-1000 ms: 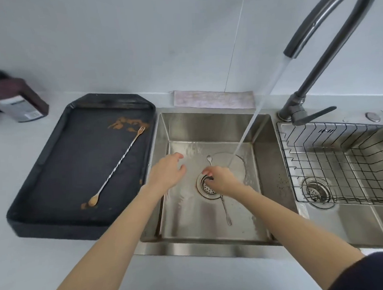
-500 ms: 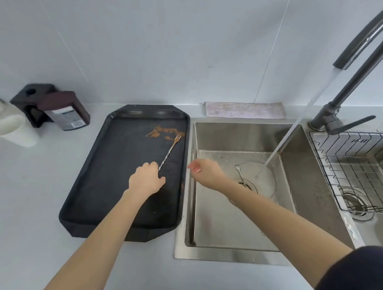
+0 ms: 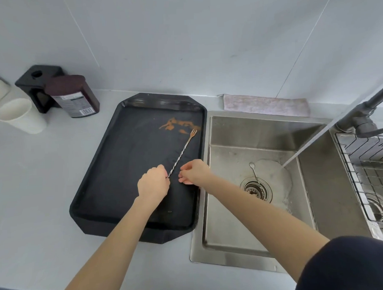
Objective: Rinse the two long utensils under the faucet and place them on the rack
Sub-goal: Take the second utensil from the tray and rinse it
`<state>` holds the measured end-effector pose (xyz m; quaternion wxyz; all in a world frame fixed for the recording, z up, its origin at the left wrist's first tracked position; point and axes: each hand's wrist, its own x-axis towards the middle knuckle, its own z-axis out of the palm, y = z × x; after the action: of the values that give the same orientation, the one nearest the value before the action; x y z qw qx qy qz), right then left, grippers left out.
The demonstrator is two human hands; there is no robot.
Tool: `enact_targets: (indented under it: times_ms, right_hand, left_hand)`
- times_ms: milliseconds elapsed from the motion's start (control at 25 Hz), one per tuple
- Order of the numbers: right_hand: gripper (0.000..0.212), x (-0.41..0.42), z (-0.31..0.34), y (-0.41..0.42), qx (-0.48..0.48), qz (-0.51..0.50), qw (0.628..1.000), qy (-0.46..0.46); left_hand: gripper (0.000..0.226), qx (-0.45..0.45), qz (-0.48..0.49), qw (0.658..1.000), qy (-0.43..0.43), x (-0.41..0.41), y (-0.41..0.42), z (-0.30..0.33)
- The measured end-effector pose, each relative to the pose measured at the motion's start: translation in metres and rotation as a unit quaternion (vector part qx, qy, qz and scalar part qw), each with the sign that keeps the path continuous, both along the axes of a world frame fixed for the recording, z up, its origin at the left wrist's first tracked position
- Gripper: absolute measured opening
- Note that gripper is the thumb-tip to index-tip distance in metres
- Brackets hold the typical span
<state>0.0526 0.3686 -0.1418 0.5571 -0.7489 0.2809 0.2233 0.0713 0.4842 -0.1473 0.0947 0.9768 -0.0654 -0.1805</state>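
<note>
Lifting the twisted fork off the black tray is the step in hand. The left hand, at the centre of the frame, pinches the lower end of the twisted shaft; the tined end points toward the upper right, beside an orange smear on the tray floor. The right hand hovers just right of the shaft, fingers loosely curled and holding nothing.

Recommended procedure: grip the shaft firmly, as a thin twisted rod is likely to roll between the fingertips. Raise the near end first so the tines clear the tray rim, then carry the utensil right, over the sink, into the water stream at centre right.

The second utensil, a long spoon, lies in the sink with its bowl beside the stream and its shaft across the drain strainer. The wire rack sits at the right edge, holding neither utensil.
</note>
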Motion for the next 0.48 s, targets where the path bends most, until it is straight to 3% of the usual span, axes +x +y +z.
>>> enact_targets:
  times_ms: [200,480]
  right_hand:
    - [0.035,0.0,0.006,0.009,0.152,-0.126,0.98,0.026]
    - [0.029,-0.004,0.014,0.0,0.206,-0.192,0.959,0.024]
  left_hand:
    - [0.02,-0.066,0.032,0.997,0.02,-0.003,0.003,-0.003]
    - [0.019,-0.122,0.02,0.992,0.005,-0.011,-0.001,0.011]
